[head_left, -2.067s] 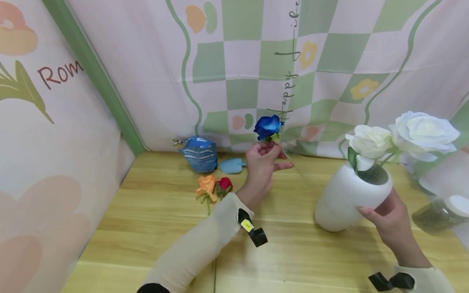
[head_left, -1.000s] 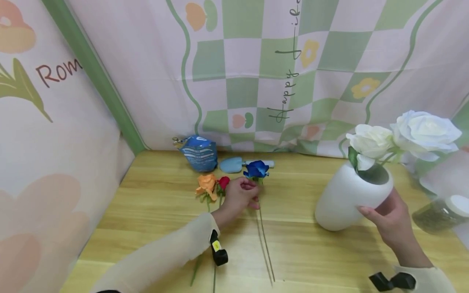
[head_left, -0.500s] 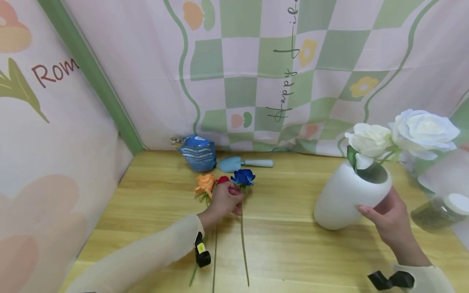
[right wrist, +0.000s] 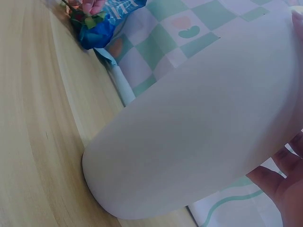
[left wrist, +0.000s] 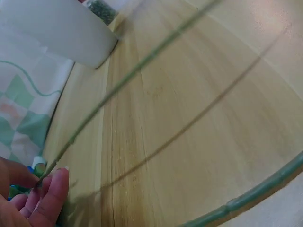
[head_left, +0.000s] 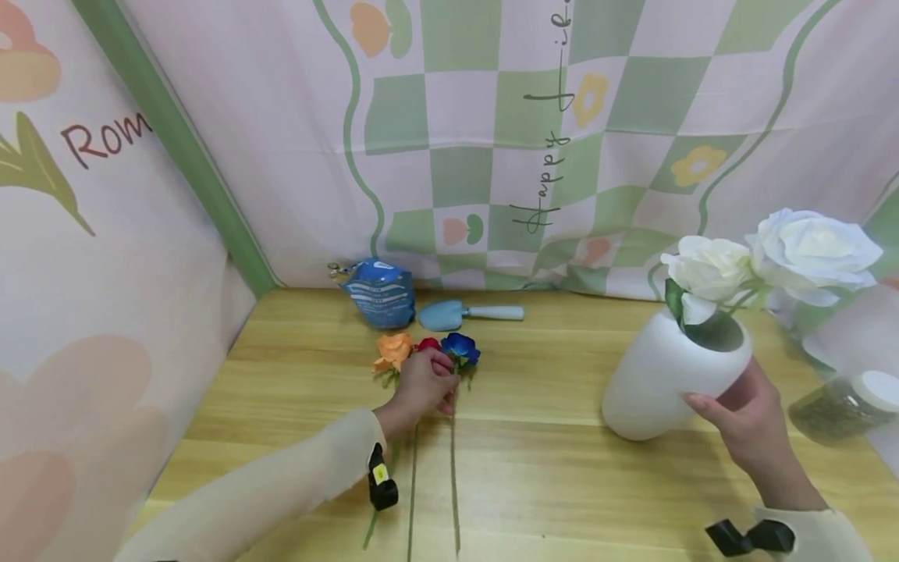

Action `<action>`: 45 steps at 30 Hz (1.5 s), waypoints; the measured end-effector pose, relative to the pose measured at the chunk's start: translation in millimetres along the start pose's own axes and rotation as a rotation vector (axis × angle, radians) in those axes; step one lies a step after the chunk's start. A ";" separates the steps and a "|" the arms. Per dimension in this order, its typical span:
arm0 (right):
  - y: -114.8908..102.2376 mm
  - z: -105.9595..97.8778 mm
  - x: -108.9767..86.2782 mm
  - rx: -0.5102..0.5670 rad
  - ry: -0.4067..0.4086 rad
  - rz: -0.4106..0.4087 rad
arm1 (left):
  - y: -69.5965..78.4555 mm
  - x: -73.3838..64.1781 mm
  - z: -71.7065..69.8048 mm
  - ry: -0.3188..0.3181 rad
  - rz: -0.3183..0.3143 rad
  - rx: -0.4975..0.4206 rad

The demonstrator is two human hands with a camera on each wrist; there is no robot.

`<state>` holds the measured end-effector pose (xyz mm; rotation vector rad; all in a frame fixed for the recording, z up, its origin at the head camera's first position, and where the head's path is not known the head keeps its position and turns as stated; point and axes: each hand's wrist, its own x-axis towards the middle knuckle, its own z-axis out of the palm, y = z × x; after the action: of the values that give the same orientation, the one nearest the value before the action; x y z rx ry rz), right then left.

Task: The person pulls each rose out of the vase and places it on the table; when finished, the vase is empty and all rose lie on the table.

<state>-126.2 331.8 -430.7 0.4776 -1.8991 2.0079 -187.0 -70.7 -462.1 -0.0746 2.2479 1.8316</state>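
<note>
"Happy" plus a cut-off word on the checkered cloth [head_left: 463,109], "Rom" on the side cloth [head_left: 119,281]

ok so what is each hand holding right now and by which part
The left hand pinches the blue flower by its stem, just below the bloom. The right hand holds the white vase by its side.

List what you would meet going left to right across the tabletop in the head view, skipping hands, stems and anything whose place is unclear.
Orange flower head → red flower head → blue flower head → white vase → white-lidded jar.
</note>
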 end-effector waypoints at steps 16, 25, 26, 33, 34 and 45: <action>0.2 0.7 0.8 0.007 -0.002 -0.021 | -6.9 2.8 -6.1 0.045 0.058 0.164; 1.0 1.5 1.4 0.018 0.000 -0.022 | -7.7 0.3 -7.9 0.058 0.060 0.132; 1.2 1.8 1.2 0.021 0.008 -0.019 | -7.6 0.0 -8.4 0.057 0.053 0.122; 1.6 2.2 -0.6 0.033 0.043 0.001 | -9.4 -0.2 -11.0 0.053 0.032 0.064; 1.3 2.2 -0.6 0.026 0.040 0.003 | -9.7 0.0 -11.2 0.055 0.027 0.054; 1.7 1.1 -1.1 0.023 0.014 -0.003 | -13.1 1.3 -9.0 0.062 0.034 0.019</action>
<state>-126.0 330.6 -432.6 0.4702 -1.8676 2.0282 -187.1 -82.1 -473.3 -0.0915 2.3219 1.8500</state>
